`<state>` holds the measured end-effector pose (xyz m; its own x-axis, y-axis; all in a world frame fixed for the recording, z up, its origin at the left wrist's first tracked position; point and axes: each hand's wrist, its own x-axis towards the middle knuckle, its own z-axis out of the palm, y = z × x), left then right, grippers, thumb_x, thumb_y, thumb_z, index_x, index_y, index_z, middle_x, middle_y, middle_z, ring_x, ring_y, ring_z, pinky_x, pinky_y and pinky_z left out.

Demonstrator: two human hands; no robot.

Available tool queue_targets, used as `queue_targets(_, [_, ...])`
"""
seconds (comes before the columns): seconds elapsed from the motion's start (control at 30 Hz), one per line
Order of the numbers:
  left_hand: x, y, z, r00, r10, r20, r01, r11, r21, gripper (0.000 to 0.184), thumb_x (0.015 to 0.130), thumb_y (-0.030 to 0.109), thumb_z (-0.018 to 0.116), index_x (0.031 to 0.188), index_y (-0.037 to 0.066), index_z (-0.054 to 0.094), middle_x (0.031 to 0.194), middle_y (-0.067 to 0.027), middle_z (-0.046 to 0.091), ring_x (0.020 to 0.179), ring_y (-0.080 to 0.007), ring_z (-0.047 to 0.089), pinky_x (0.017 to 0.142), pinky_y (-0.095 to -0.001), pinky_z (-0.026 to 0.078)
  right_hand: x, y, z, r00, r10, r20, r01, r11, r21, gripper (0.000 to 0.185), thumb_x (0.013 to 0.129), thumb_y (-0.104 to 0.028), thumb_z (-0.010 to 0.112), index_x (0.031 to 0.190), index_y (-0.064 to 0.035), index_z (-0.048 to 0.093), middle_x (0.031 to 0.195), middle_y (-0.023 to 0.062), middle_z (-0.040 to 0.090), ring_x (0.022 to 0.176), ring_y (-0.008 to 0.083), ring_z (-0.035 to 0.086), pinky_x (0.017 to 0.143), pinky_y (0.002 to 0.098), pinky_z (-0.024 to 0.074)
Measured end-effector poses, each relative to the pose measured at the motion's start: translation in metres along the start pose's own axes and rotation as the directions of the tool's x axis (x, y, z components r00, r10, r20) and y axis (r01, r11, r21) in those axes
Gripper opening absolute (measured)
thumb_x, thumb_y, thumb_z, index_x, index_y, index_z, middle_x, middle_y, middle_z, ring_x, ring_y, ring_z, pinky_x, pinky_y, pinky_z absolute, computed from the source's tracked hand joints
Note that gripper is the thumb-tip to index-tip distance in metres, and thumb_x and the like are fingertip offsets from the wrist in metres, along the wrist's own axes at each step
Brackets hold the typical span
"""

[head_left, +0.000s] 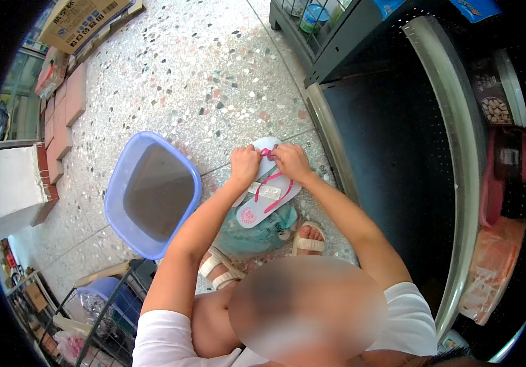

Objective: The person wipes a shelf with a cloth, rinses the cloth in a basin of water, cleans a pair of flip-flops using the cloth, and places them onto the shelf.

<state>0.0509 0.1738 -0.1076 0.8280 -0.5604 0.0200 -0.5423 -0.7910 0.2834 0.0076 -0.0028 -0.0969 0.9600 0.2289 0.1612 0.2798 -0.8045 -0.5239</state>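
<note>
A pair of white flip-flops (252, 218) with pink straps is in front of me, the two overlapping and a pale label across the middle. My left hand (246, 164) is closed at the upper end of the pair, fingers bent around its edge. Close beside it, my right hand (292, 163) pinches at the same end. A small pink strap piece (266, 151) shows between my fingertips; whether it is tied cannot be made out. Below the flip-flops, a crumpled green plastic bag (257, 237) with dark lettering lies between my sandalled feet.
To the left a blue-purple basin (110, 202) holds murky water on the speckled floor (171, 79). A dark shelf unit with a metal edge (330, 137) stands close on the right, with packaged goods beyond. A cardboard box (82, 24) sits top left; a wire rack (101, 315) is lower left.
</note>
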Motion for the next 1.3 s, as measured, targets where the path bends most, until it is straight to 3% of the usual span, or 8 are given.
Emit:
queue_targets(0.17, [0.001, 0.001, -0.007, 1.0, 0.019, 0.014, -0.019, 1.0, -0.005, 0.018, 0.082, 0.022, 0.057, 0.072, 0.01, 0.067, 0.076, -0.0094, 0.062, 0.076, -0.0254, 0.062, 0.07, -0.0399, 0.044, 0.003, 0.021, 0.007, 0.987, 0.122, -0.106, -0.118, 0.992, 0.044, 0.008, 0.076, -0.008, 0.057, 0.08, -0.0126, 0.063, 0.082, 0.0065, 0.06, 0.081, 0.0266, 0.06, 0.072, 0.0428, 0.0448])
queue_targets(0.27, [0.002, 0.001, 0.001, 1.0, 0.007, 0.006, -0.007, 0.999, 0.032, 0.017, 0.081, 0.022, 0.059, 0.073, 0.01, 0.067, 0.077, -0.0091, 0.062, 0.076, -0.0253, 0.062, 0.07, -0.0397, 0.044, 0.008, 0.027, -0.004, 0.985, 0.117, -0.126, -0.124, 0.991, -0.049, 0.01, 0.074, -0.008, 0.063, 0.084, -0.0114, 0.063, 0.082, 0.0063, 0.061, 0.081, 0.0273, 0.059, 0.071, 0.0397, 0.0445])
queue_targets(0.4, [0.001, -0.001, 0.005, 1.0, 0.025, -0.012, -0.025, 1.0, 0.01, 0.02, 0.083, 0.026, 0.059, 0.074, 0.009, 0.067, 0.078, -0.0117, 0.062, 0.075, -0.0283, 0.061, 0.07, -0.0409, 0.045, -0.002, 0.003, 0.002, 0.999, -0.029, 0.027, 0.034, 0.979, -0.199, 0.009, 0.076, -0.007, 0.06, 0.084, -0.011, 0.061, 0.081, 0.0064, 0.059, 0.081, 0.0278, 0.059, 0.07, 0.0423, 0.0441])
queue_targets(0.6, [0.002, 0.002, -0.003, 1.0, 0.028, 0.004, -0.028, 0.999, 0.021, 0.019, 0.081, 0.027, 0.063, 0.077, 0.01, 0.068, 0.078, -0.0105, 0.061, 0.074, -0.0272, 0.061, 0.069, -0.0395, 0.046, 0.023, 0.01, 0.014, 0.982, 0.133, -0.13, -0.148, 0.983, -0.108, 0.005, 0.078, -0.01, 0.061, 0.082, -0.0108, 0.059, 0.084, 0.0062, 0.059, 0.083, 0.0275, 0.058, 0.074, 0.0409, 0.0434])
queue_targets(0.7, [0.003, 0.004, -0.006, 0.999, 0.005, 0.051, -0.006, 1.0, 0.021, 0.018, 0.079, 0.029, 0.065, 0.079, 0.011, 0.068, 0.079, -0.0097, 0.061, 0.075, -0.0267, 0.061, 0.068, -0.0395, 0.046, 0.027, 0.011, 0.012, 0.988, 0.093, -0.123, -0.105, 0.99, -0.095, 0.005, 0.08, -0.012, 0.055, 0.082, -0.0115, 0.059, 0.082, 0.006, 0.057, 0.083, 0.026, 0.058, 0.075, 0.041, 0.0418])
queue_targets(1.1, [0.004, -0.003, 0.006, 0.999, -0.018, 0.035, 0.017, 1.0, 0.017, 0.019, 0.076, 0.031, 0.067, 0.077, 0.012, 0.067, 0.078, -0.0081, 0.06, 0.076, -0.0258, 0.062, 0.066, -0.0397, 0.049, 0.044, 0.008, 0.013, 0.998, -0.024, -0.065, 0.016, 0.992, -0.126, 0.007, 0.08, -0.01, 0.053, 0.08, -0.0125, 0.06, 0.079, 0.0045, 0.058, 0.083, 0.0238, 0.059, 0.074, 0.0386, 0.0416])
queue_targets(1.2, [0.007, 0.0, 0.004, 0.998, -0.021, 0.055, 0.02, 1.0, 0.018, 0.019, 0.077, 0.031, 0.066, 0.077, 0.012, 0.067, 0.079, -0.0085, 0.059, 0.076, -0.0262, 0.062, 0.066, -0.0403, 0.049, 0.038, 0.015, 0.005, 0.994, -0.062, -0.093, 0.058, 0.997, -0.051, 0.007, 0.079, -0.011, 0.054, 0.079, -0.0132, 0.06, 0.077, 0.004, 0.057, 0.082, 0.0238, 0.059, 0.072, 0.0383, 0.0415])
queue_targets(1.3, [0.004, 0.0, 0.001, 0.997, -0.044, 0.064, 0.044, 0.999, 0.011, 0.019, 0.077, 0.03, 0.066, 0.077, 0.011, 0.066, 0.081, -0.0089, 0.059, 0.077, -0.0267, 0.062, 0.065, -0.0405, 0.05, 0.013, 0.022, -0.002, 0.997, 0.002, -0.073, -0.008, 0.997, -0.077, 0.007, 0.079, -0.011, 0.055, 0.079, -0.0139, 0.061, 0.076, 0.0035, 0.057, 0.082, 0.023, 0.059, 0.072, 0.0379, 0.0413])
